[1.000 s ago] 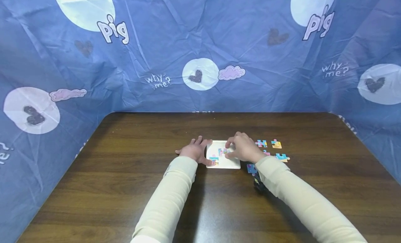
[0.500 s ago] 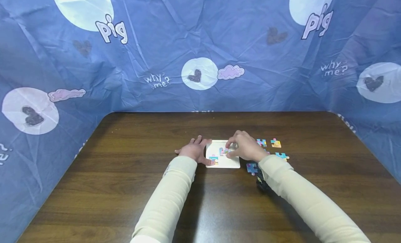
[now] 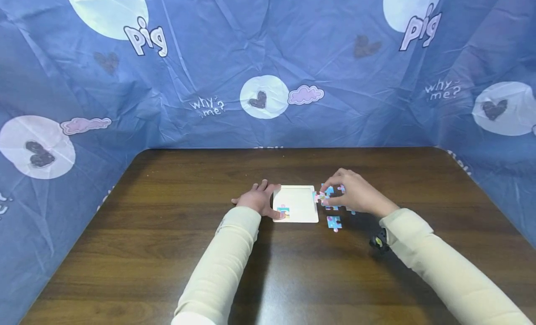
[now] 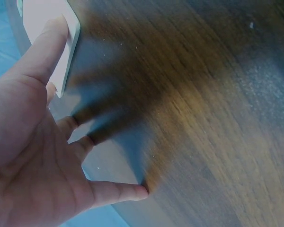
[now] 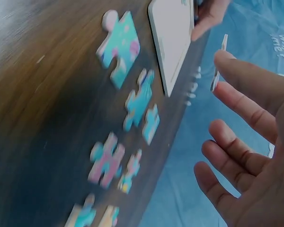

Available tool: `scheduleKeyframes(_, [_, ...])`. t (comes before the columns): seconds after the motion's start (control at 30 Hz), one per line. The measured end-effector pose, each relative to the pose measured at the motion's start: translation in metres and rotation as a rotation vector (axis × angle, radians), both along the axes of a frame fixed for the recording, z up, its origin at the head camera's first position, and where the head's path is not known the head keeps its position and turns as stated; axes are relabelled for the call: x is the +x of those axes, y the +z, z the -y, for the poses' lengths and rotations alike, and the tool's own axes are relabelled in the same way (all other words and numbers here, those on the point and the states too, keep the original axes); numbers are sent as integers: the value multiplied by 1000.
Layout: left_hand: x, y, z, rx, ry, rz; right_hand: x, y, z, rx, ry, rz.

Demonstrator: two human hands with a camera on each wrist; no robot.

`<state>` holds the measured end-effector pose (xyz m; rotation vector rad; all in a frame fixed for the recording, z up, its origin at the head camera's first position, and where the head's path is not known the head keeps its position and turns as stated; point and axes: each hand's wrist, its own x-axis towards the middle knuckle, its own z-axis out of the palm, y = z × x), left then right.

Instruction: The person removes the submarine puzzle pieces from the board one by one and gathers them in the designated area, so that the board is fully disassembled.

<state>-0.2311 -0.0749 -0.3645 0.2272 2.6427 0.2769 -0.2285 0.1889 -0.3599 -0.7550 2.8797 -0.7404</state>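
My left hand [image 3: 253,200] lies at the left side of a white puzzle tray [image 3: 299,204], fingers spread and thumb over the tray's edge. In the left wrist view that thumb [image 4: 47,47] rests across the pale tray [image 4: 40,12]. One colourful jigsaw piece [image 3: 284,210] sits in the tray's near left corner, close by the thumb. Just past the tray's right edge, my right hand [image 3: 353,192] pinches another jigsaw piece [image 3: 319,197] between thumb and index finger. The right wrist view shows this held piece [image 5: 224,42] edge-on, raised off the table, with the other fingers loosely bent.
Several loose jigsaw pieces lie right of the tray, some partly hidden under the right hand; a blue one [image 3: 334,223] is nearest the front. The brown wooden table [image 3: 188,199] ends at a blue printed cloth [image 3: 201,59] behind and at both sides.
My right hand has lifted the jigsaw piece from the middle of the tray and carried it right, past the tray's edge. The left hand stays at the tray's left side.
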Motion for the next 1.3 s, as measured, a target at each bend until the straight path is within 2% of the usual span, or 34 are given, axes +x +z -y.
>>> scheduleKeyframes(0.3, [1,1,2,12,3,3,20,0,-39,-2,8,-53])
scheduleKeyframes(0.57, [-2,0,1,15,-1,17,34,-8,-65,28,-39,1])
scheduleKeyframes(0.87, [-2,0,2,20,-1,9,44,-27,-72,34,-8,-53])
scheduleKeyframes(1.07, [-2,0,2,16,2,10,47,-36,-74,49,-22,-36])
scheduleKeyframes(1.3, [-1,0,1,16,3,7,48,-38,-73,62,-50,-13])
